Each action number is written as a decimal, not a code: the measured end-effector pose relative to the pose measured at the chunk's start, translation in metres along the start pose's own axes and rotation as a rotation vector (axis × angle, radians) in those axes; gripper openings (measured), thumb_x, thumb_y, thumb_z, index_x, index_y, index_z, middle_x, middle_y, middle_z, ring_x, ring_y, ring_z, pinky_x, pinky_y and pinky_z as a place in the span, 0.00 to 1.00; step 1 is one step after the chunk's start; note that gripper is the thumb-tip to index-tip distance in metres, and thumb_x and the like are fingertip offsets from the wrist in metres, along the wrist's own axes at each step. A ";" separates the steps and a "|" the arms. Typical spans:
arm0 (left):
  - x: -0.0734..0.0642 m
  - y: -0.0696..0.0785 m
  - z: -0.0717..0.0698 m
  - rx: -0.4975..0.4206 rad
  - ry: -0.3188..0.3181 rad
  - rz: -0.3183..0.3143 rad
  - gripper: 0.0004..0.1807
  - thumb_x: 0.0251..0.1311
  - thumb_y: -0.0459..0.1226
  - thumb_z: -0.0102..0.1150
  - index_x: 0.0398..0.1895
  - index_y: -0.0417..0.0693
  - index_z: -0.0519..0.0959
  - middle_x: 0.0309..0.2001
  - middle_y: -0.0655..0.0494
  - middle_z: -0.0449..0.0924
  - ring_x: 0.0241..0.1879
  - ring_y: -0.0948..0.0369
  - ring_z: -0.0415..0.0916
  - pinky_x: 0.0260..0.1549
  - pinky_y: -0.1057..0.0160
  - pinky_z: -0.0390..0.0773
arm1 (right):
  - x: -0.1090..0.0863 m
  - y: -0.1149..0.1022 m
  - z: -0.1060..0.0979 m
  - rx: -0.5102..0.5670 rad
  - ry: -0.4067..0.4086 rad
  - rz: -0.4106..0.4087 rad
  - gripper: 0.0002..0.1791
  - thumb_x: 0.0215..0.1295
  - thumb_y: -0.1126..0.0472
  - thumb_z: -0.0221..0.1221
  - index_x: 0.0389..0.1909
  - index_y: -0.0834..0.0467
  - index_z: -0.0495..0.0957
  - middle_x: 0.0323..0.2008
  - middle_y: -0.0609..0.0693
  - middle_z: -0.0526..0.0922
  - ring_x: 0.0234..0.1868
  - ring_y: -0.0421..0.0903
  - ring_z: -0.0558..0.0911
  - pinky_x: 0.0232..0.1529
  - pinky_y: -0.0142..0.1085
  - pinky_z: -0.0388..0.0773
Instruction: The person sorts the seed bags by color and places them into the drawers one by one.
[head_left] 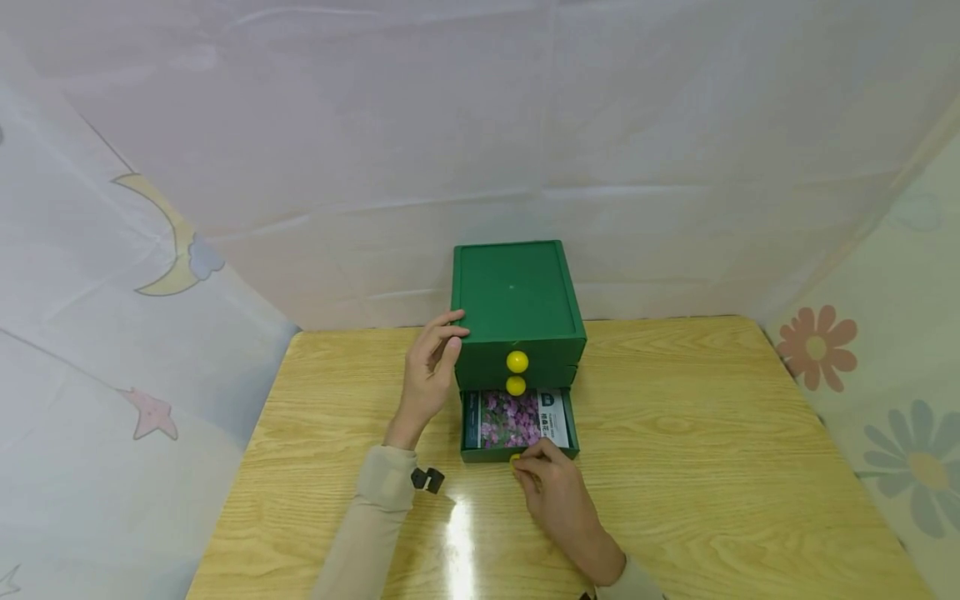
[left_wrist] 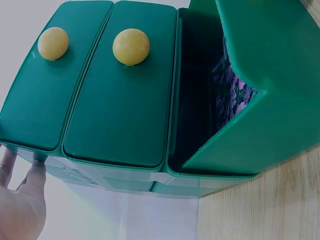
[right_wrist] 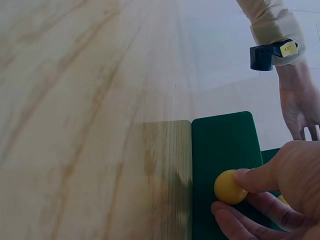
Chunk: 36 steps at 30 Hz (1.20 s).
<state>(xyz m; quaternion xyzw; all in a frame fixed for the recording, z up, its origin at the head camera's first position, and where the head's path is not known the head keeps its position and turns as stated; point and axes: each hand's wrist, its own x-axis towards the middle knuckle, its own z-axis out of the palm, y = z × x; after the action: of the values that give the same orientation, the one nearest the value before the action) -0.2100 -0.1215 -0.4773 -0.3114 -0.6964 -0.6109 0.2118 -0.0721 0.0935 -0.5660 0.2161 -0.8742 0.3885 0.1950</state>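
A green three-drawer box (head_left: 517, 287) stands at the back of the table, its bottom drawer (head_left: 486, 456) pulled out. By thumb and fingers, my right hand (head_left: 561, 500) pinches that drawer's round yellow knob (right_wrist: 228, 187). Inside the drawer lies a flat printed packet or card (head_left: 510, 419) with pink-purple flowers on it; the left wrist view catches only part of the print. My left hand (head_left: 427, 379) rests its fingers against the box's upper left edge, also seen in the left wrist view. The upper two drawers, with yellow knobs (left_wrist: 131, 47), are closed.
The wood-grain table (head_left: 675, 450) extends on both sides of the box. A pale cloth wall (head_left: 510, 125) hangs right behind it, with printed cloth at either side. A small black camera mount (head_left: 428, 479) sits on my left wrist.
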 end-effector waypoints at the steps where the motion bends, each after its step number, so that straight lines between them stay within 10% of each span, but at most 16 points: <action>1: 0.001 0.003 0.000 -0.002 0.001 0.001 0.12 0.71 0.25 0.45 0.51 0.37 0.78 0.64 0.40 0.68 0.67 0.48 0.61 0.63 0.52 0.67 | 0.000 0.000 0.000 0.002 -0.001 0.001 0.11 0.46 0.75 0.73 0.31 0.61 0.87 0.35 0.46 0.76 0.33 0.37 0.79 0.29 0.18 0.74; 11: 0.006 0.030 0.000 -0.005 -0.016 0.004 0.12 0.66 0.18 0.44 0.48 0.27 0.75 0.61 0.29 0.66 0.63 0.38 0.63 0.60 0.53 0.71 | 0.002 0.000 -0.001 0.029 -0.012 0.031 0.10 0.48 0.75 0.71 0.32 0.62 0.87 0.35 0.47 0.77 0.33 0.38 0.79 0.31 0.21 0.77; 36: 0.007 0.032 0.000 -0.009 -0.020 0.002 0.13 0.66 0.18 0.44 0.48 0.27 0.75 0.61 0.30 0.67 0.65 0.39 0.63 0.60 0.53 0.70 | 0.024 0.010 0.002 0.017 0.000 0.083 0.07 0.52 0.71 0.71 0.32 0.61 0.88 0.35 0.45 0.79 0.35 0.38 0.80 0.36 0.28 0.80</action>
<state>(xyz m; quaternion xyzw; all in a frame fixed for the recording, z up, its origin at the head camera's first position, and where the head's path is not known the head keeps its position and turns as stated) -0.1936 -0.1185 -0.4496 -0.3190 -0.6954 -0.6107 0.2039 -0.0976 0.0928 -0.5614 0.1813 -0.8792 0.4035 0.1771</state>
